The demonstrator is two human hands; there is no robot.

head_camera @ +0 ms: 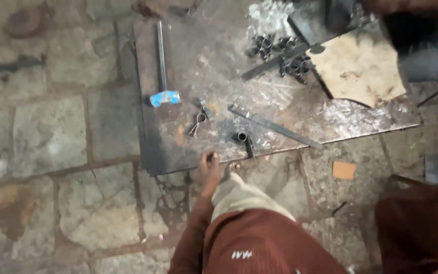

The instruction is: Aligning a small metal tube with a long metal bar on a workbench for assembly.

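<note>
My left hand (209, 166) rests at the near edge of a dark steel plate (153, 147) lying on the stone floor. Its fingers are curled shut, and I cannot make out anything inside them. Just beyond the hand a short pipe piece (241, 136) stands upright on the plate, with a small flat bar (249, 147) beside it. To the left of the pipe lies a small metal tool (198, 122) that looks like pliers. My right hand is out of view. My knees, in maroon cloth (269, 243), fill the bottom of the frame.
A hammer with a blue head (165, 98) lies on the plate's left side. A long flat steel strip (275, 127) runs diagonally. Several short pipe pieces (280, 50) are heaped at the back. A tan board (358, 68) covers the right corner. Another person's dark clothing (422, 30) shows at top right.
</note>
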